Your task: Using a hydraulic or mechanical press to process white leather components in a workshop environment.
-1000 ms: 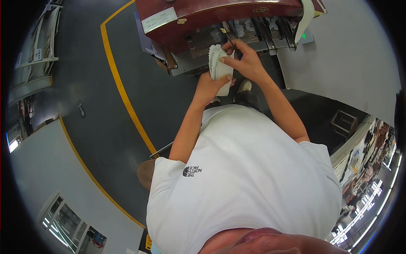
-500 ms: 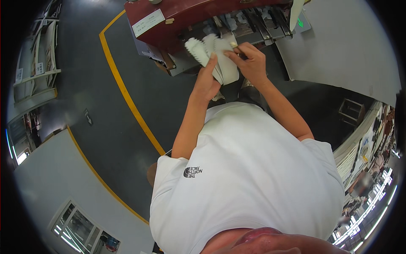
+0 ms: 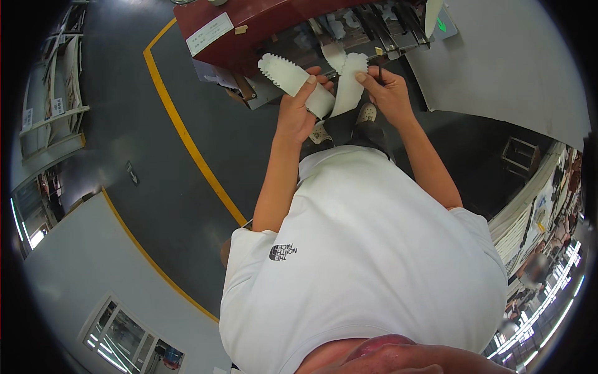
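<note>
My left hand (image 3: 298, 112) is closed round a stack of white pieces (image 3: 283, 73) with notched, scalloped edges, their toothed ends fanning to the upper left. Between the thumb and fingers of my right hand (image 3: 387, 93) is another white notched piece (image 3: 350, 84), held upright. The lower ends of the pieces meet near my left palm; whether they are joined I cannot tell. A further pale piece (image 3: 333, 55) lies just behind them, at the front of a red machine (image 3: 268, 22). Something thin and dark is by my right fingers, too small to name.
Black metal arms (image 3: 377, 31) stick out of the machine's front. To the right is a large grey panel (image 3: 498, 68). A yellow line (image 3: 180, 131) crosses the dark floor at left. Shelves (image 3: 65, 93) stand far left, and a metal stool frame (image 3: 521, 156) at right.
My hands have moved apart. The right hand has gone right with one white piece, spreading it from the stack, while the stack in my left hand tilts further left.
</note>
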The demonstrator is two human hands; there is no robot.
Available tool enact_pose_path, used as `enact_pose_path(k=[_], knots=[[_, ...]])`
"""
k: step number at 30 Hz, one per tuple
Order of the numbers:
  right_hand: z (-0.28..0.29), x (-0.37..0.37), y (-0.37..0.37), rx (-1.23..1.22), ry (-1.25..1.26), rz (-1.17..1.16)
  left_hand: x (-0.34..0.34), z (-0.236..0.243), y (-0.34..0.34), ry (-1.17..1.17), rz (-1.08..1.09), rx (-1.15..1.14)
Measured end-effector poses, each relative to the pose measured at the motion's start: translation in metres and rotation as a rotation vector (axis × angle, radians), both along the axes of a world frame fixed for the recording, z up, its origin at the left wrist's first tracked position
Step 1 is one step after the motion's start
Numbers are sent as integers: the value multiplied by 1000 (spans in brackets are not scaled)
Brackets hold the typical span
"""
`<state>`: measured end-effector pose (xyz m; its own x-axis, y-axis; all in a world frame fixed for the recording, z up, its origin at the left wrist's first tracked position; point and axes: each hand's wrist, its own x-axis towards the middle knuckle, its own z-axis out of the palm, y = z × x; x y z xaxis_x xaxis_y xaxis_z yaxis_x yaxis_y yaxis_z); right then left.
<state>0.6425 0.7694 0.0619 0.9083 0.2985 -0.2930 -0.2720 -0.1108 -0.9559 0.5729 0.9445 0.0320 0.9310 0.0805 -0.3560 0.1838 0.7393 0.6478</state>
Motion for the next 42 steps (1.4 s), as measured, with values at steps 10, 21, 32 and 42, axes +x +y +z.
enact_pose_path(k=[10,21,32,42], knots=[[8,22,-48,340,305,207,-3,-16,10,53,69,343],[-22,46,6,-202,230,171,45,-6,-16,262,-155,484],[-35,51,6,-175,402,175,72,-22,-15,438,-33,341],[-59,65,20,-532,-119,205,77,-30,-14,437,71,423]])
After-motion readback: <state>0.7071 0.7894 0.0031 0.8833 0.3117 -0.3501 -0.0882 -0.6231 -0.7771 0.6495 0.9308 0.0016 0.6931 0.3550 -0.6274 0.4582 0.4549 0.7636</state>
